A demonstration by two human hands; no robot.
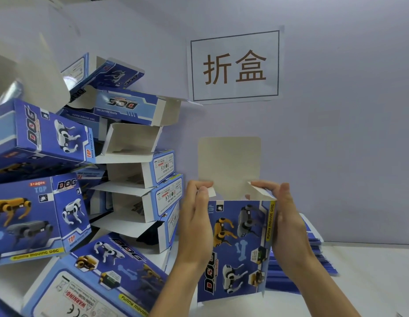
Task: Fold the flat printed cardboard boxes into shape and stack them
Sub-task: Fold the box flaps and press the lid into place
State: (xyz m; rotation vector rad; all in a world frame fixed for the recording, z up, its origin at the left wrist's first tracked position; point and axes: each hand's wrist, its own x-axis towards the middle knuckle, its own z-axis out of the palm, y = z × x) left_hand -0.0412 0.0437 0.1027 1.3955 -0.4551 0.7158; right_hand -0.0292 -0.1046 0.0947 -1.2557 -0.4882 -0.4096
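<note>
a blue printed box (238,245) w/ robot-dog artwork is held upright in front of the person, centre-right of the view, above the white counter (370,282). it is already opened into a rectangular tube. its large top flap (230,161) stands straight up, plain grey inside facing the camera. two small side flaps at the top corners are being bent inward.

both hands are clamped on the box, one per side. left hand (195,216) grips the left edge, thumb pressing the small left flap (211,192). right hand (288,220) grips the right edge, thumb on the small right flap (259,191).

step in hand, prob.: closing the top end. next move likely calls for pushing both small flaps fully flat, then folding the tall flap down over them & tucking its lip in w/o creasing. bottom end looks open too, can't tell for sure.

left of the box, a leaning pile of folded boxes (61,168), many w/ open ends, touches the wall. behind the right hand, a stack of flat blanks (313,255) on the counter. on the wall, a paper sign (235,66) w/ two characters.
</note>
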